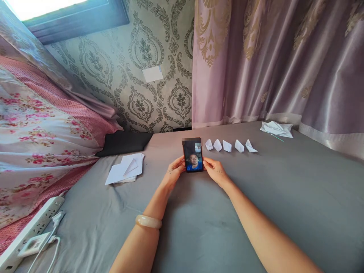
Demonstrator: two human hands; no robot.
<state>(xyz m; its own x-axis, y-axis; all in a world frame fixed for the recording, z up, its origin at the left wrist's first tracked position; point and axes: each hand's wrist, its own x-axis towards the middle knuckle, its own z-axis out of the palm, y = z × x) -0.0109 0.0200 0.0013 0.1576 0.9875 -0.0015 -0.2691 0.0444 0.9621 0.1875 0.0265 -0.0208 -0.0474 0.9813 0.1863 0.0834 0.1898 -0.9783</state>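
A smartphone [191, 155] stands upright between my two hands, its lit screen toward me with a video call on it: a person in a blue top and a small inset picture. My left hand [175, 170] grips the phone's left edge; a pale bangle [148, 221] circles that forearm. On the right edge my right hand [215, 169] is closed with its fingertips. The backs of the fingers behind the phone are hidden. Just right of the phone, several small folded white paper pieces [227, 146] sit in a row on the grey sheet [199, 223].
White paper sheets [125, 169] with a folded piece on top lie at the left, near a black cloth [125, 142]. More folded paper [275, 129] and a thin green stick [277, 137] are at the far right. A power strip [42, 218] with plugged-in cables occupies the lower left. Curtains [241, 64] hang behind.
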